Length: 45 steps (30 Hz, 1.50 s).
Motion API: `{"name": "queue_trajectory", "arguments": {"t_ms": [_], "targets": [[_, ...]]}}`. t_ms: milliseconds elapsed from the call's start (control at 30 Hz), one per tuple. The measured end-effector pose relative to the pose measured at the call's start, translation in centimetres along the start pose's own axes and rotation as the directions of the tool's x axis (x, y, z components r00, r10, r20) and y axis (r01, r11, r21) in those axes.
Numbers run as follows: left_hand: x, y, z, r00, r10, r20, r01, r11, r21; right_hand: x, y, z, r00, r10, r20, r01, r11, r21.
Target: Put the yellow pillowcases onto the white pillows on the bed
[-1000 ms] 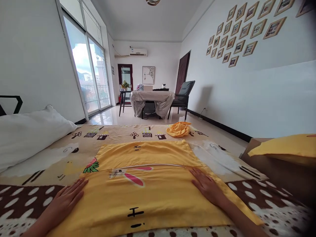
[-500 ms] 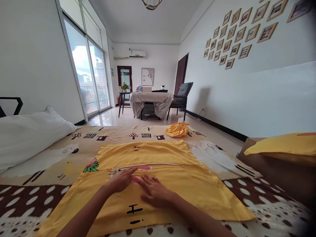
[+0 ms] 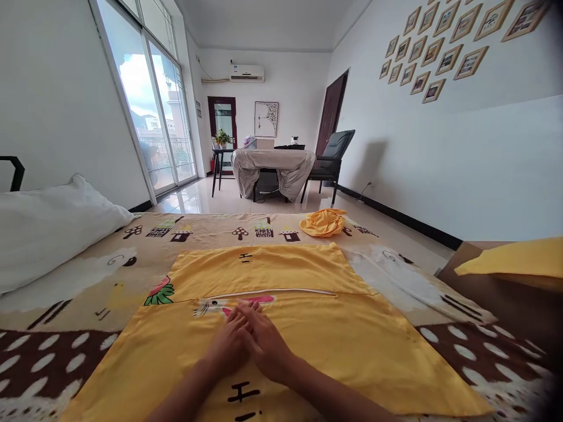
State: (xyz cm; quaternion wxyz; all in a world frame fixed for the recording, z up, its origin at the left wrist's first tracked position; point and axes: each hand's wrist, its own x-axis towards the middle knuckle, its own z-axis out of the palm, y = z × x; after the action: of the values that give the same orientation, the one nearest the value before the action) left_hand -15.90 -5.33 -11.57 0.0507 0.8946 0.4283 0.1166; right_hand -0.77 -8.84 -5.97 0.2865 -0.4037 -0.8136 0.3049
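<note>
A yellow pillowcase (image 3: 352, 351) lies spread flat on the bed, with "Hi" lettering, a printed rabbit-like face and a pale zipper (image 3: 281, 291) across it. My left hand (image 3: 226, 346) rests on the cloth just below the zipper, its fingers partly hidden. Over its fingers lies my right hand (image 3: 266, 343), fingers stretched out and loosely together. Neither hand grips the cloth. A crumpled orange-yellow cloth (image 3: 323, 223) sits beyond the pillowcase, near the far edge of the bed.
A white pillow (image 3: 57, 228) lies at the left on the patterned blanket (image 3: 105, 264). At the right, yellow fabric (image 3: 519, 258) rests over a brown box (image 3: 497, 305). Farther off stand a covered table (image 3: 272, 158) and a black chair (image 3: 336, 155).
My hands have come together, the right now lying over the left; before, they were apart on the cloth. The view has tilted down slightly.
</note>
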Motion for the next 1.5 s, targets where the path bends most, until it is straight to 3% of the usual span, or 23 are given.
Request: {"name": "queue_trajectory", "arguments": {"t_ms": [167, 300, 400, 533, 633, 700, 733, 767, 867, 967, 1033, 1133, 1233, 1300, 1367, 1433, 1500], "targets": [[0.1, 0.4, -0.6, 0.993, -0.117, -0.011, 0.116, 0.991, -0.073, 0.0, 4.4, -0.7, 0.984, 0.155, 0.09, -0.11, 0.92, -0.376], [-1.4, -0.8, -1.5, 0.974, -0.223, -0.039, 0.22, 0.973, -0.073, -2.6, 7.9, -3.9, 0.972, 0.233, 0.032, -0.182, 0.833, -0.522], [-5.1, -4.1, -2.4, 0.948, -0.313, -0.052, 0.312, 0.95, -0.02, -5.8, 11.2, -7.3, 0.951, 0.302, -0.07, -0.285, 0.76, -0.584], [-12.4, -9.5, -3.5, 0.884, -0.455, -0.11, 0.468, 0.865, 0.179, -10.9, 16.0, -11.8, 0.893, 0.372, -0.254, -0.445, 0.638, -0.629], [-16.2, -10.9, -4.6, 0.818, -0.55, -0.166, 0.569, 0.733, 0.374, -12.9, 17.9, -13.6, 0.844, 0.429, -0.321, -0.529, 0.568, -0.631], [-16.1, -9.8, -5.3, 0.798, -0.565, -0.209, 0.588, 0.654, 0.477, -12.4, 17.0, -13.3, 0.808, 0.478, -0.344, -0.579, 0.537, -0.613], [-15.1, -8.6, -5.5, 0.81, -0.549, -0.206, 0.569, 0.652, 0.501, -11.6, 15.9, -12.6, 0.809, 0.48, -0.339, -0.579, 0.549, -0.603], [-13.6, -7.2, -5.6, 0.834, -0.521, -0.183, 0.535, 0.678, 0.504, -10.5, 14.4, -11.5, 0.826, 0.465, -0.319, -0.557, 0.581, -0.593], [-7.2, -2.2, -5.0, 0.914, -0.405, -0.011, 0.381, 0.851, 0.36, -6.2, 8.6, -6.9, 0.947, 0.294, -0.126, -0.314, 0.781, -0.54], [-1.9, 1.5, -3.6, 0.925, -0.378, 0.049, 0.355, 0.901, 0.248, -2.7, 4.3, -2.7, 0.988, 0.148, 0.034, -0.117, 0.886, -0.448], [-0.9, 1.9, -2.9, 0.914, -0.403, 0.043, 0.387, 0.899, 0.203, -1.8, 3.6, -1.7, 0.993, 0.1, 0.059, -0.064, 0.896, -0.439], [-3.9, -1.0, -2.7, 0.894, -0.448, -0.007, 0.443, 0.882, 0.165, -2.7, 6.0, -3.9, 0.991, 0.128, 0.039, -0.095, 0.88, -0.465], [-10.1, -6.9, -3.3, 0.83, -0.551, -0.088, 0.555, 0.799, 0.231, -6.0, 10.8, -8.7, 0.964, 0.254, -0.075, -0.256, 0.822, -0.508], [-14.4, -10.9, -3.9, 0.811, -0.574, -0.112, 0.576, 0.751, 0.323, -9.1, 14.4, -12.1, 0.924, 0.332, -0.191, -0.38, 0.729, -0.57], [-17.9, -13.6, -4.7, 0.839, -0.532, -0.114, 0.532, 0.756, 0.381, -12.3, 17.7, -15.1, 0.894, 0.359, -0.267, -0.445, 0.66, -0.605], [-19.9, -14.6, -5.6, 0.861, -0.493, -0.125, 0.494, 0.751, 0.439, -15.0, 20.2, -17.4, 0.865, 0.384, -0.323, -0.499, 0.59, -0.635], [-20.1, -13.8, -6.6, 0.871, -0.458, -0.178, 0.481, 0.722, 0.497, -16.4, 21.2, -18.7, 0.802, 0.434, -0.41, -0.59, 0.474, -0.653]]}}
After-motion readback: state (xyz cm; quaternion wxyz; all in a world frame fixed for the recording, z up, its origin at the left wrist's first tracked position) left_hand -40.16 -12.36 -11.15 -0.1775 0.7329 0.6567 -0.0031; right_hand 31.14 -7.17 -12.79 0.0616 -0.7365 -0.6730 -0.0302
